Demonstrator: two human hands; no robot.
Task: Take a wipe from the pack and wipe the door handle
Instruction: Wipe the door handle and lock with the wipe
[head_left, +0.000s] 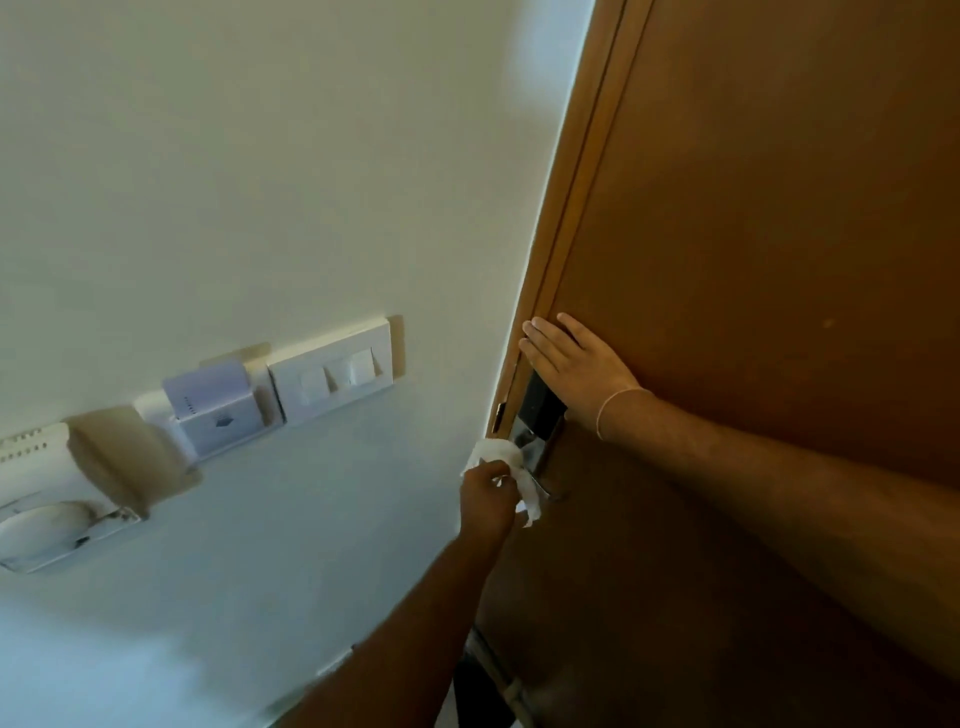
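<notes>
1. Left hand (485, 501), lower centre of frame: closed around a white wipe (511, 467), pressed on the metal door handle (535, 457).
2. Right hand (569, 366): open flat, empty, braced against the brown door (753, 234).
3. Advised: handle is wrapped fully; door is kept steadied.

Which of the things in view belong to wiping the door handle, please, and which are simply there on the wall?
Part of the job:
- white wipe, held in the left hand
- door handle, mostly hidden by the wipe
- wooden door, with the right hand flat against it

Just there:
- light switch plate
- key card holder
- wall unit, far left
</notes>
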